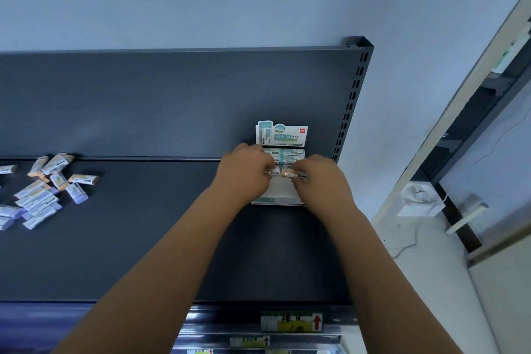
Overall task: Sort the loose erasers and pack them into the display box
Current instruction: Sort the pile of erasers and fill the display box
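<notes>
I am pinching an orange eraser (289, 173) in my right hand (321, 181) and a second eraser (271, 172) in my left hand (244, 175), both lying crosswise over the display box (283, 195), loose erasers (43, 195) lying well left.

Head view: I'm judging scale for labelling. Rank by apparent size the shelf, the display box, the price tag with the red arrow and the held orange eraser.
1. shelf
2. display box
3. price tag; it sits nearer the camera, so its true rank against the box is unsure
4. orange eraser
</notes>
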Demonstrator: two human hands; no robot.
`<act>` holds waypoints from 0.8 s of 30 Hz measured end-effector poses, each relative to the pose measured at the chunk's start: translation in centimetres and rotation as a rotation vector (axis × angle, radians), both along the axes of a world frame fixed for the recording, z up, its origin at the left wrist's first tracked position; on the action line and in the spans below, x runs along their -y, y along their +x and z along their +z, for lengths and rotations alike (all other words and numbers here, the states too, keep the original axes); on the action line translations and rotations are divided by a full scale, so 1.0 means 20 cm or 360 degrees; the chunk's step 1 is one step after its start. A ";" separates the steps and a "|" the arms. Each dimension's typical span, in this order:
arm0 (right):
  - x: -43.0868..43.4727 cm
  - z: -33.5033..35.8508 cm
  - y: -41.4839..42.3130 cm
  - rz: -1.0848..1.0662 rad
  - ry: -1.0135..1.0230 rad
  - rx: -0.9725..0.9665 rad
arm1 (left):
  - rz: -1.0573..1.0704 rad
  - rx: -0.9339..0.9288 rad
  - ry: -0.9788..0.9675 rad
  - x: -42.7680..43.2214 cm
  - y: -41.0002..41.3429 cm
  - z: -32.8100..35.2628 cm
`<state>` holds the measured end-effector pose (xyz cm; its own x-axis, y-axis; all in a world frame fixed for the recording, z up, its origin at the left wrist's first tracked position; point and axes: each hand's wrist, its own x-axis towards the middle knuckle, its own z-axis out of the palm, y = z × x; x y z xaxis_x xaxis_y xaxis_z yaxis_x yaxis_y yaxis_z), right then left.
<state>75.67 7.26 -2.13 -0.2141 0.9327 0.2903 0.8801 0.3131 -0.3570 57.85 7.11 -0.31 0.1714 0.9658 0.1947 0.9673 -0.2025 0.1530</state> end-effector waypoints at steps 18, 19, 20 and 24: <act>-0.06 -0.06 0.01 0.0016 0.0059 0.0006 | 0.0135 -0.0116 0.0004 -0.02 0.03 -0.11; -0.06 -0.06 0.01 0.0002 0.0064 0.0021 | 0.0142 -0.0114 0.0000 -0.01 0.03 -0.11; -0.06 -0.06 0.01 -0.0010 0.0061 0.0038 | 0.0150 -0.0115 -0.0007 -0.01 0.03 -0.11; -0.08 -0.07 -0.01 -0.0030 0.0045 0.0101 | 0.0162 -0.0217 -0.0013 0.02 0.06 -0.11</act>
